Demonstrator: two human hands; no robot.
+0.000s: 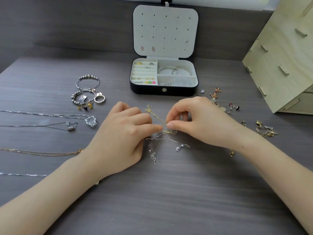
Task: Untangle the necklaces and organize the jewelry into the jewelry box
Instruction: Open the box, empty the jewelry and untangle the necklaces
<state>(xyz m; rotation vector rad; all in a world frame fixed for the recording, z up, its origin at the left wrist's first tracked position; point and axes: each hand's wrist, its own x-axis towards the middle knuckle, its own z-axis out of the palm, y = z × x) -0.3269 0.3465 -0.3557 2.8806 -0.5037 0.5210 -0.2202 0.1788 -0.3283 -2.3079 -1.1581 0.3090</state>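
Dead centre of the frame sits the tangle of necklaces (166,133), flat on the counter (169,192), and both hands are right on it. The gold chain (155,116) is the one to watch: its long axis runs on a diagonal, clasp end up and to the left, lower end diving into the knot. The right hand (201,121) has its grip pinched on that gold strand just above the knot, thumb and forefinger closed tight. The left hand (122,133) comes in from the other side, fingers curled, thumb tip at the knot's left edge, and it looks to be pinning a strand there. So the free run of gold lies up-left of the right grip, which suggests the pull should follow that diagonal away from the knot. Below, silver chains (155,145) trail toward the bottom, an antler pendant (183,147) splayed lower right. Further out, straightened necklaces (50,115) lie at far left, loose earrings (233,106) at right, and the jewelry box (163,91) stands open at top centre, well apart.
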